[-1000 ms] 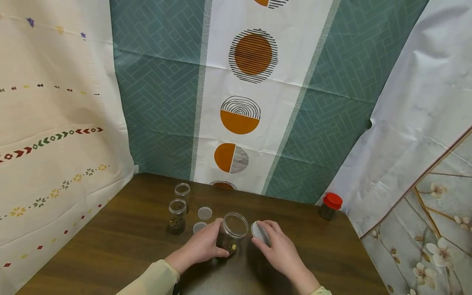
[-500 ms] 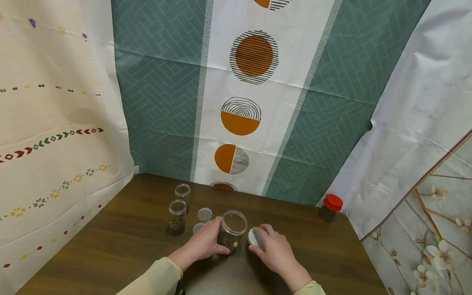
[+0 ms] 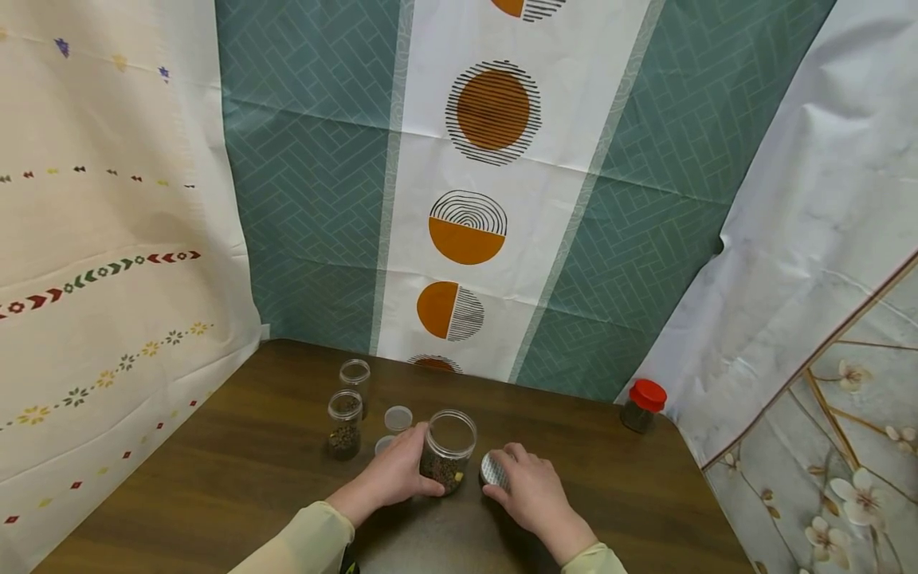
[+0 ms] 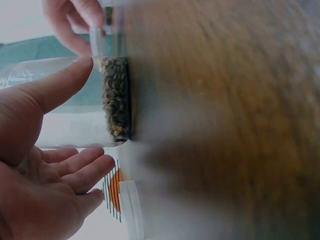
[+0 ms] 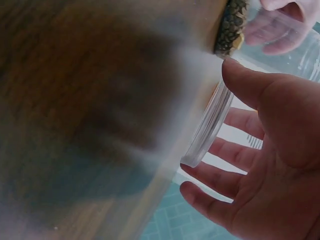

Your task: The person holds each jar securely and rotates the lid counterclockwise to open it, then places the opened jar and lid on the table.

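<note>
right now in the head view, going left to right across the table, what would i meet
Front small open jar, left hand, large open jar, patterned lid, right hand, red-lidded jar.

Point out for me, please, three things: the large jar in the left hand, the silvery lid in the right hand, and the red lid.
Large jar (image 4: 82,112): left wrist view, on its clear wall.
Silvery lid (image 5: 208,125): right wrist view, on its side edge.
Red lid (image 3: 649,392): head view, on its top.
</note>
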`<action>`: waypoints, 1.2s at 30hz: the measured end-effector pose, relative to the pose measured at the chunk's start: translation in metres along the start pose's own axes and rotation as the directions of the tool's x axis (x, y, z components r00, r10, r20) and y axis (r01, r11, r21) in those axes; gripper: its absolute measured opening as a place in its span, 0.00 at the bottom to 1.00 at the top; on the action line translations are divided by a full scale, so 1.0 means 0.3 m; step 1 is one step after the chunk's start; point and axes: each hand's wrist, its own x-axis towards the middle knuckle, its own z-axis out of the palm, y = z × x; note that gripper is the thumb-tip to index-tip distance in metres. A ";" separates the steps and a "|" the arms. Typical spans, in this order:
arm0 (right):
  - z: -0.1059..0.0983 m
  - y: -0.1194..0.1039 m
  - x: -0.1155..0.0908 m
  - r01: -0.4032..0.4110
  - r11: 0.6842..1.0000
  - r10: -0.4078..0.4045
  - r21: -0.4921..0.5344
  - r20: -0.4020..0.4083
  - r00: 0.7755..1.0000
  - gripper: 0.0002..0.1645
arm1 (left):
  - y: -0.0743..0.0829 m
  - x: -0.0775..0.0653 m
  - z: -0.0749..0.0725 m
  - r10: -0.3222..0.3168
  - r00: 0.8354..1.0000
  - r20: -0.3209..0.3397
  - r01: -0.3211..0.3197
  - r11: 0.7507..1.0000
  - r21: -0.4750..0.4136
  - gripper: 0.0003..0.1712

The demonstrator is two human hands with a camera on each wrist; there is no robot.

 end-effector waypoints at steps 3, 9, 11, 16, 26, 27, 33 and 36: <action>0.010 -0.002 -0.001 0.002 1.000 -0.002 -0.013 0.007 1.000 0.31 | 0.000 -0.004 -0.007 -0.016 1.000 -0.015 0.015 1.000 -0.021 0.65; 0.023 -0.002 -0.007 0.004 1.000 -0.003 -0.021 0.021 1.000 0.31 | 0.017 -0.022 -0.026 -0.106 0.994 -0.030 0.105 0.994 -0.028 0.71; 0.024 -0.002 -0.008 0.007 1.000 -0.007 -0.019 0.023 1.000 0.31 | 0.025 -0.029 -0.030 -0.112 0.993 -0.036 0.111 0.994 -0.018 0.71; 0.020 -0.005 -0.014 0.013 1.000 -0.012 -0.021 0.038 0.999 0.33 | 0.038 -0.047 -0.038 -0.040 0.997 -0.065 0.045 0.996 0.072 0.66; -0.028 -0.035 -0.072 0.061 0.998 -0.059 -0.022 0.085 0.995 0.39 | 0.086 -0.102 -0.057 0.177 0.977 -0.122 -0.114 0.908 0.403 0.57; -0.033 -0.038 -0.079 0.066 0.998 -0.064 -0.021 0.091 0.994 0.39 | 0.092 -0.108 -0.059 0.201 0.972 -0.123 -0.132 0.896 0.424 0.56; -0.051 -0.049 -0.115 0.092 0.996 -0.089 -0.013 0.121 0.989 0.40 | 0.115 -0.150 -0.066 0.336 0.939 -0.076 -0.246 0.808 0.536 0.48; -0.051 -0.050 -0.122 0.100 0.995 -0.096 -0.021 0.133 0.986 0.41 | 0.120 -0.167 -0.064 0.377 0.924 -0.060 -0.280 0.775 0.566 0.45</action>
